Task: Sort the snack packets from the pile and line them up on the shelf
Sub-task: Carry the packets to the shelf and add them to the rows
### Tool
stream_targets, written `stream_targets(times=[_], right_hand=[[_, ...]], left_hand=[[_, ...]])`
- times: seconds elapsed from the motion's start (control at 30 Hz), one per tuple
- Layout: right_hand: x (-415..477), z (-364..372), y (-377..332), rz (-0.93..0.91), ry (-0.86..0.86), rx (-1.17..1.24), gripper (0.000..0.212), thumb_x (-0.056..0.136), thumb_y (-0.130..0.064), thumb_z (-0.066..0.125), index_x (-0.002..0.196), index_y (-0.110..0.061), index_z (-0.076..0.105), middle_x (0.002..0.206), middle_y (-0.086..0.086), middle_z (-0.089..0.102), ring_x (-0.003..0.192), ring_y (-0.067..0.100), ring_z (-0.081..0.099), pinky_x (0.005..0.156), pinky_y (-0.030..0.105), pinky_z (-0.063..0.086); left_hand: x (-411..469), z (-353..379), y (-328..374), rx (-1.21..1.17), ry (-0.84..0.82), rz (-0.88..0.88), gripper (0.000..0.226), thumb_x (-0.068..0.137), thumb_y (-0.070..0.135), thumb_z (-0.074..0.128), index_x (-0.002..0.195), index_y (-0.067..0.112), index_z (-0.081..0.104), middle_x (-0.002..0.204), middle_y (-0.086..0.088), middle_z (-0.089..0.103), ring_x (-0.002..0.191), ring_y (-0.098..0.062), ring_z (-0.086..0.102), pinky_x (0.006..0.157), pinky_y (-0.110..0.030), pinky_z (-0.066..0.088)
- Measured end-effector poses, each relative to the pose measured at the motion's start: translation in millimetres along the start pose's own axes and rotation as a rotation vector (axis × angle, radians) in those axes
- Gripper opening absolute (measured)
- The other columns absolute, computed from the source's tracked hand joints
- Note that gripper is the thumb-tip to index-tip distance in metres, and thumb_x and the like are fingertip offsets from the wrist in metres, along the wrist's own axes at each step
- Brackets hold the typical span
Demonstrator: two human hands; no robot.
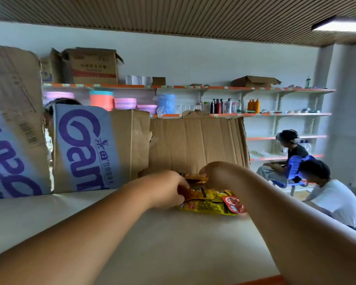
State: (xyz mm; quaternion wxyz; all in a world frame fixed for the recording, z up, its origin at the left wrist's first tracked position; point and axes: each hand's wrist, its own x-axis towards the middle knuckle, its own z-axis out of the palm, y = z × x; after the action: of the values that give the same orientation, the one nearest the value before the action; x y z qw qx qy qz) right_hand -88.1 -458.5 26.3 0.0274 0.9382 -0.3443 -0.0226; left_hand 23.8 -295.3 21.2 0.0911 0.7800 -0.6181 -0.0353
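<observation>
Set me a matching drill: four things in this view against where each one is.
Things:
1. left hand
2. red packet
3. box with purple letters
4. blue chair

Places:
A. far right, beyond the shelf
B. standing on the shelf, at the left
C. gripping orange packets
D. lying on yellow packets

Pairs: 1-C, 2-D, 3-B, 4-A

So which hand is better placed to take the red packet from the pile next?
Right, probably. The red packet lies at the pile's right edge, nearest the right hand; the left hand is across the pile, fingers curled on orange packets.
</observation>
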Motion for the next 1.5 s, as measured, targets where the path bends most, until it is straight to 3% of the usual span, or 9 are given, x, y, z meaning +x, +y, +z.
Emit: stream_targets(times=[0.2, 0.37, 0.53, 0.7, 0.9, 1.0, 1.1, 1.3, 1.5], right_hand=[[2.0, -1.4, 9.4, -0.118, 0.070, 0.008, 0.052, 0.088, -0.012, 0.069, 0.136, -0.030, 0.059, 0.135, -0.004, 0.057, 0.107, 0.014, 0.056, 0.091, 0.025, 0.048], [-13.1, -9.6, 15.4, -0.153, 0.001, 0.287, 0.048, 0.090, 0.004, 0.064, 0.127, -0.026, 0.068, 0.126, -0.004, 0.063, 0.066, 0.001, 0.059, 0.049, 0.014, 0.043], [-17.8, -16.0, 24.0, -0.131, 0.218, 0.402, 0.039, 0.092, 0.004, 0.054, 0.109, -0.021, 0.078, 0.111, -0.001, 0.071, 0.094, 0.015, 0.064, 0.078, 0.024, 0.051], [-19.3, -19.6, 28.5, -0.156, 0.317, 0.510, 0.036, 0.093, 0.001, 0.053, 0.080, -0.024, 0.076, 0.093, -0.005, 0.069, 0.073, 0.007, 0.059, 0.058, 0.021, 0.039], [-21.8, -15.1, 23.2, -0.191, 0.224, 0.565, 0.049, 0.090, 0.004, 0.052, 0.070, -0.036, 0.073, 0.094, -0.001, 0.073, 0.081, 0.024, 0.069, 0.068, 0.035, 0.054], [-24.1, -14.5, 20.0, -0.181, 0.177, 0.607, 0.053, 0.089, 0.003, 0.044, 0.072, -0.034, 0.078, 0.091, -0.001, 0.077, 0.090, 0.033, 0.070, 0.081, 0.046, 0.057], [-28.9, -19.3, 15.3, -0.124, 0.154, 0.712, 0.049, 0.095, -0.002, 0.043, 0.075, -0.026, 0.080, 0.098, 0.000, 0.074, 0.091, 0.027, 0.066, 0.074, 0.034, 0.052], [-29.8, -16.0, 9.0, -0.065, -0.001, 0.467, 0.012, 0.094, -0.033, 0.066, 0.098, -0.025, 0.073, 0.105, 0.007, 0.069, 0.091, 0.027, 0.069, 0.078, 0.040, 0.062], [-53.8, -25.5, -9.7, -0.036, -0.085, 0.159, 0.061, 0.076, -0.059, 0.079, 0.119, -0.022, 0.058, 0.089, -0.005, 0.055, 0.073, 0.013, 0.052, 0.069, 0.030, 0.044]], left_hand=[[-3.5, -12.9, -7.3, -0.004, -0.062, 0.011, 0.049, 0.089, 0.015, 0.064, 0.123, 0.050, 0.065, 0.123, 0.021, 0.060, 0.099, -0.003, 0.060, 0.085, -0.026, 0.054], [-6.0, -15.5, -15.9, -0.010, -0.045, -0.001, 0.043, 0.091, 0.007, 0.064, 0.107, 0.046, 0.069, 0.093, 0.026, 0.055, 0.085, -0.002, 0.059, 0.071, -0.024, 0.050], [-9.1, -18.7, -9.9, -0.068, -0.082, -0.017, 0.034, 0.095, 0.009, 0.057, 0.102, 0.039, 0.071, 0.097, 0.026, 0.060, 0.094, -0.003, 0.062, 0.073, -0.023, 0.050], [-11.1, -18.1, -3.2, -0.057, -0.097, -0.043, 0.018, 0.089, 0.048, 0.076, 0.097, 0.033, 0.069, 0.100, 0.013, 0.068, 0.095, -0.008, 0.064, 0.088, -0.036, 0.057], [-15.6, -24.2, -5.4, 0.054, -0.063, -0.104, 0.023, 0.082, 0.027, 0.076, 0.100, 0.036, 0.065, 0.102, 0.012, 0.068, 0.090, -0.011, 0.066, 0.080, -0.037, 0.060], [-17.4, -40.3, -17.8, -0.047, 0.050, -0.153, 0.012, 0.089, 0.027, 0.070, 0.096, 0.036, 0.066, 0.095, 0.009, 0.072, 0.076, -0.014, 0.068, 0.069, -0.034, 0.056], [-17.0, -51.3, -33.3, -0.118, 0.141, -0.206, 0.020, 0.091, 0.017, 0.070, 0.099, 0.035, 0.066, 0.097, 0.003, 0.072, 0.081, -0.018, 0.068, 0.069, -0.034, 0.052], [-11.4, -32.5, -41.0, 0.032, -0.098, -0.336, 0.018, 0.096, 0.035, 0.069, 0.113, 0.032, 0.064, 0.101, 0.007, 0.064, 0.092, -0.013, 0.064, 0.072, -0.029, 0.056], [-16.5, -32.2, -27.9, 0.170, -0.191, -0.274, 0.055, 0.076, 0.060, 0.083, 0.119, 0.037, 0.057, 0.114, 0.011, 0.061, 0.100, -0.012, 0.062, 0.088, -0.035, 0.056]])
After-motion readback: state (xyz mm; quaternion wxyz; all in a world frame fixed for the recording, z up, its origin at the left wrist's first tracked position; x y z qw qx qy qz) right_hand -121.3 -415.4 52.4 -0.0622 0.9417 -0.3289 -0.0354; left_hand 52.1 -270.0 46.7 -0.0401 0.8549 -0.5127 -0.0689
